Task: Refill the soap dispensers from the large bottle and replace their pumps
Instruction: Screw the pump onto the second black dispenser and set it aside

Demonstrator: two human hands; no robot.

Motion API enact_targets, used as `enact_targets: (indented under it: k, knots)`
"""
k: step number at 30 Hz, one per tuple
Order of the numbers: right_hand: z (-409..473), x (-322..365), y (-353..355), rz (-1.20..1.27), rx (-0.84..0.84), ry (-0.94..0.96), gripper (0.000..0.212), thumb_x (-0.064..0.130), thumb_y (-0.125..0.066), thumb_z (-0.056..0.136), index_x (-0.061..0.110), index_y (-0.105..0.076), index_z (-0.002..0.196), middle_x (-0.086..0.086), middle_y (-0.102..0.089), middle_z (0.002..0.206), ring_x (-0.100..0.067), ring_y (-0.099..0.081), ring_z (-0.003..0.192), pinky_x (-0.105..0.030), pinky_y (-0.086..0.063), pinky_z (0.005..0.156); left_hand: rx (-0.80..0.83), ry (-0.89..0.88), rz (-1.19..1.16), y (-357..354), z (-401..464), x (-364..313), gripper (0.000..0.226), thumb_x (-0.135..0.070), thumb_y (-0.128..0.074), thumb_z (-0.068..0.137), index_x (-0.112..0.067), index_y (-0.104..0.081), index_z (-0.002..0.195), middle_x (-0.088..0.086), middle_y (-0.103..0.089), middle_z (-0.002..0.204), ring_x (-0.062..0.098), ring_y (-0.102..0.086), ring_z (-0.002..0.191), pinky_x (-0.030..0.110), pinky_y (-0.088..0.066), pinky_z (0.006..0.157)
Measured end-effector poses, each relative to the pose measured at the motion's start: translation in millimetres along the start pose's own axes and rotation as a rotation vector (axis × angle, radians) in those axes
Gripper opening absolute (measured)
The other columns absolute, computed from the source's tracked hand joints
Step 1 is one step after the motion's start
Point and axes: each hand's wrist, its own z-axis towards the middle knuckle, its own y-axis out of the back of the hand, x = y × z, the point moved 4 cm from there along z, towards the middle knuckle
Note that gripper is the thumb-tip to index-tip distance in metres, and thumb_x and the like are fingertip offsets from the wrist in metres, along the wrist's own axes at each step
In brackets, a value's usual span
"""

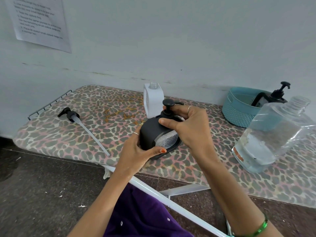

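Steadying the black dispenser (153, 134) with the left hand (136, 151), grip wrapped around its lower left side, while the right hand (188, 127) is pinching the collar of its pump (168, 106), thumb and fingers closed on the neck. The step in hand, by my reading, is seating and screwing this pump down. Doing it well means keeping the body tilted no further, holding the pump straight over the neck so the threads catch cleanly, and turning at the collar, not the nozzle head. The dispenser is sitting mid-table (85, 130), directly between both hands. A white dispenser (153, 101) is standing just behind it, neck open and pumpless; its likely pump (71, 115) is lying well to the left, tube pointing toward the near edge. The large clear bottle (271, 134) is standing uncapped to the right, near the right forearm, so an elbow swing could tip it. A third, pumped dispenser (275, 98) is resting in the blue basket (239, 110) at the far right.
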Motion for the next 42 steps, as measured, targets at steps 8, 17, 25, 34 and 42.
enact_targets:
  k: [8, 17, 25, 34, 42]
  knots:
    - [9.6, -3.4, 7.1, 0.052, 0.266, 0.016, 0.034, 0.007, -0.078, 0.076, 0.020, -0.070, 0.106, 0.008, -0.071, 0.106, -0.003, -0.064, 0.105, -0.027, -0.046, 0.102, -0.012, 0.018, 0.027, -1.5, -1.3, -3.8, 0.055, -0.033, -0.082, 0.066, -0.032, -0.057, 0.115, -0.009, -0.071, 0.108, 0.006, -0.067, 0.102, 0.029, -0.056, 0.086]
    - [20.6, -5.1, 16.9, -0.144, 0.581, 0.004, 0.047, 0.016, -0.074, 0.081, 0.021, -0.060, 0.126, 0.010, -0.058, 0.131, -0.001, -0.050, 0.125, -0.026, -0.035, 0.109, -0.010, 0.046, -0.016, -2.3, 0.3, -4.2, 0.054, -0.011, -0.080, 0.073, -0.020, -0.057, 0.121, -0.005, -0.070, 0.109, 0.005, -0.068, 0.098, 0.018, -0.054, 0.075]
    - [31.7, 6.5, 17.0, -0.637, 0.722, 0.036, 0.070, 0.020, -0.078, 0.078, 0.019, -0.045, 0.139, 0.004, -0.051, 0.139, -0.007, -0.047, 0.122, -0.020, -0.032, 0.098, -0.033, 0.029, 0.013, -0.3, -2.1, -4.9, 0.051, -0.012, -0.081, 0.073, -0.023, -0.058, 0.117, -0.004, -0.071, 0.108, 0.009, -0.068, 0.098, 0.023, -0.056, 0.079]
    - [29.5, 36.1, 26.3, -0.791, 0.631, 0.138, 0.066, 0.025, -0.082, 0.073, 0.015, -0.055, 0.132, 0.000, -0.062, 0.127, -0.006, -0.053, 0.104, -0.011, -0.036, 0.080, 0.018, 0.121, 0.000, -1.8, 2.0, -3.6, 0.062, -0.030, -0.082, 0.062, -0.028, -0.055, 0.118, -0.006, -0.069, 0.112, 0.007, -0.067, 0.103, 0.024, -0.056, 0.085]
    - [53.5, 92.0, 77.9, -0.854, 0.361, 0.205, 0.062, 0.035, -0.085, 0.064, 0.019, -0.065, 0.120, 0.002, -0.068, 0.108, -0.010, -0.060, 0.090, -0.010, -0.039, 0.070, 0.214, 0.196, 0.628, -20.8, 14.2, -7.1, 0.080, -0.052, -0.077, 0.070, -0.020, -0.045, 0.137, -0.002, -0.051, 0.139, 0.013, -0.049, 0.127, 0.028, -0.035, 0.104]
